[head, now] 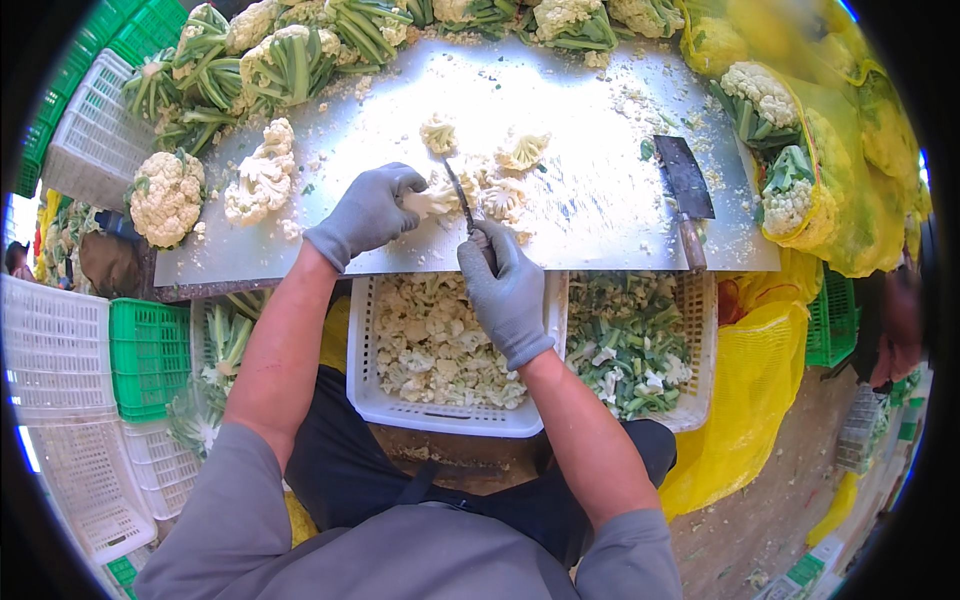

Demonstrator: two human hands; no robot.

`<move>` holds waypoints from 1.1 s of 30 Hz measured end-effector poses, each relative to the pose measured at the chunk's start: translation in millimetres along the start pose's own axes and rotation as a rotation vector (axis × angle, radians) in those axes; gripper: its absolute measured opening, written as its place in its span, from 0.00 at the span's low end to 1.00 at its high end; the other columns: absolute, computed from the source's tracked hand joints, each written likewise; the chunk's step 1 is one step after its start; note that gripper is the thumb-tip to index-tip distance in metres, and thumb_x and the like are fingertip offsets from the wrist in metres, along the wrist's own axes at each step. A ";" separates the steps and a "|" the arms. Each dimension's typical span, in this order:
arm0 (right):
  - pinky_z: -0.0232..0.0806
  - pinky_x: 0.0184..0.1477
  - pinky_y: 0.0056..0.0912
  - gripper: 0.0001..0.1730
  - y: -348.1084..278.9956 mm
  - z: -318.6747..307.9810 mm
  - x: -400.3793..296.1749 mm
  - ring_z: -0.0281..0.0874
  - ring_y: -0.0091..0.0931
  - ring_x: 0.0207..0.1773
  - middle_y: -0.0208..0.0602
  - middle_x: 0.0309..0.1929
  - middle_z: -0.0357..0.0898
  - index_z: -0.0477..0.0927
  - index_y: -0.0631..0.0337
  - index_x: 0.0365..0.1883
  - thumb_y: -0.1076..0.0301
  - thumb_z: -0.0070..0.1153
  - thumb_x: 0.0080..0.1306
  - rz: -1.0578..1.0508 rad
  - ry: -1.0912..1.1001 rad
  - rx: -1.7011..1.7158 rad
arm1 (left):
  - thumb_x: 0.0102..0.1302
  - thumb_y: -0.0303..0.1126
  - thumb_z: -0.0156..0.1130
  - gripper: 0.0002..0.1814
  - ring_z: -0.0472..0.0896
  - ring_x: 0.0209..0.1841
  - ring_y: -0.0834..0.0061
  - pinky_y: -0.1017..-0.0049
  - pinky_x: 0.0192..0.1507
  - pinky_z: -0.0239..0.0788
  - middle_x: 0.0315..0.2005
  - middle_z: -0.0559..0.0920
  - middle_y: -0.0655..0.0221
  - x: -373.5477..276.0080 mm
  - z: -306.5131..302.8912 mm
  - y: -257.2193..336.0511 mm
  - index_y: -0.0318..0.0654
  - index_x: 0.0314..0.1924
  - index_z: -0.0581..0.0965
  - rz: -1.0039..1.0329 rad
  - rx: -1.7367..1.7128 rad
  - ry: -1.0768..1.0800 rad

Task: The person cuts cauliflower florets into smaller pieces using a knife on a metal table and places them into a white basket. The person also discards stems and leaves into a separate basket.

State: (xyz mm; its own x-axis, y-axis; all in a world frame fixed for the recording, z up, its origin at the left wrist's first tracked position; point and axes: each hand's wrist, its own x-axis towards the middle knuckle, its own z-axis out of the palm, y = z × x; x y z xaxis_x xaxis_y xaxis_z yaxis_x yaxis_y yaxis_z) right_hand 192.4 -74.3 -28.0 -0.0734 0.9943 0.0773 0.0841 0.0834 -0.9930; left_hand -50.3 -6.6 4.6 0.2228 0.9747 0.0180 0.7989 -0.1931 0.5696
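Note:
My left hand (373,211), in a grey glove, grips the stem end of a cauliflower piece (437,198) above the white board (337,135). A small knife (458,191) is in my gloved right hand (504,281), its dark narrow blade pointing away from me beside that piece. Just past the blade tip lies a cauliflower floret (439,133). More cut florets (523,150) sit to the right of the blade. Farther left on the board rest a larger cauliflower chunk (262,176) and a whole cauliflower head (167,199).
Leafy cauliflowers (289,67) line the far edge. A cleaver (686,187) lies at the right, near yellow mesh sacks (862,172). Below the board's near edge stand a white crate of florets (450,424) and a crate of leaf trimmings (701,360). Green crates (150,360) stand left.

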 end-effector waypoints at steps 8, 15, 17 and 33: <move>0.76 0.43 0.34 0.20 5.7 -0.1 2.8 0.79 0.25 0.33 0.43 0.32 0.86 0.87 0.67 0.55 0.57 0.66 0.78 0.133 -0.102 -0.094 | 0.57 0.23 0.80 0.24 0.87 0.47 0.61 0.66 0.55 0.81 0.51 0.89 0.58 -1.7 2.0 -2.0 0.30 0.55 0.87 0.030 -0.014 -0.008; 0.70 0.37 0.28 0.19 24.2 2.2 22.5 0.74 0.16 0.32 0.27 0.30 0.79 0.86 0.64 0.51 0.53 0.62 0.81 0.247 -0.239 -0.048 | 0.56 0.20 0.79 0.22 0.86 0.59 0.57 0.64 0.63 0.80 0.56 0.89 0.61 -6.4 9.6 3.1 0.34 0.53 0.88 0.138 0.122 0.028; 0.73 0.40 0.33 0.22 27.6 1.1 21.7 0.77 0.22 0.33 0.37 0.31 0.83 0.87 0.66 0.52 0.52 0.62 0.81 0.169 -0.214 -0.162 | 0.57 0.20 0.77 0.20 0.85 0.60 0.56 0.63 0.62 0.80 0.56 0.89 0.62 -11.3 11.7 4.3 0.36 0.51 0.89 0.132 0.069 0.075; 0.77 0.47 0.51 0.22 8.5 -16.2 2.2 0.88 0.54 0.39 0.63 0.36 0.86 0.86 0.67 0.50 0.53 0.59 0.80 0.103 -0.270 -0.292 | 0.55 0.14 0.76 0.22 0.84 0.62 0.55 0.62 0.65 0.80 0.58 0.88 0.65 -33.6 22.3 -12.2 0.40 0.51 0.88 0.272 0.018 0.113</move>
State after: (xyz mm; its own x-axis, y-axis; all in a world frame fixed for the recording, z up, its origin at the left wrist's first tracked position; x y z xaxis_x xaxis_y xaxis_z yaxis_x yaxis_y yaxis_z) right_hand 209.0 -70.4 -34.8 -0.3046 0.9486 -0.0857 0.3803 0.0386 -0.9241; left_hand -55.1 -39.5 -21.3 0.3678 0.8928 0.2600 0.7279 -0.4504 0.5169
